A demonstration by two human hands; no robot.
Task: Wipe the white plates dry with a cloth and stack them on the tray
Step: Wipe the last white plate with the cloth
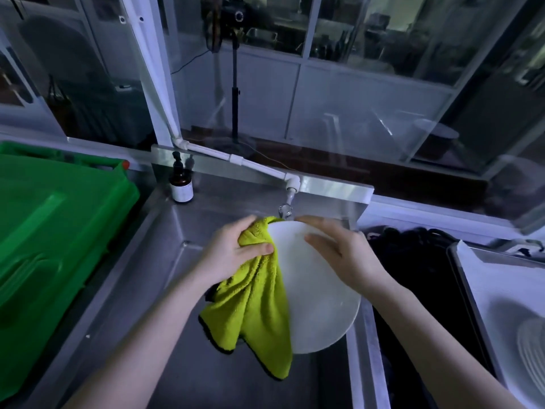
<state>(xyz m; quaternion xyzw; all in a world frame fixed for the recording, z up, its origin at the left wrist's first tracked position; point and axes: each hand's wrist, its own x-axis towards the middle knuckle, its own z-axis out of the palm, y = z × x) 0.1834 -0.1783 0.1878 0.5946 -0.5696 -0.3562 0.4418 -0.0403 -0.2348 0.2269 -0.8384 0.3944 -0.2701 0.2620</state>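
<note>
I see the left hand (236, 249) bunched tight on the yellow-green cloth (253, 308), thumb over the folds, pressing it against the left rim of the white plate (318, 314). The right hand (345, 255) pinches the plate's far edge, thumb on its face and fingers curled behind, though blur softens them. The plate hangs tilted between the 2 hands over the steel sink (188, 290), its top rim just under the tap (284, 209). My worry is that only 1 hand truly carries it. If the plate is wet, that pinch could slide as the cloth drags, and the plate would drop into the basin. The rim could also knock the tap. The tray (460, 278), with what look like stacked plates (530, 352), lies well right of the right hand, so the carry must clear the sink's edge.
</note>
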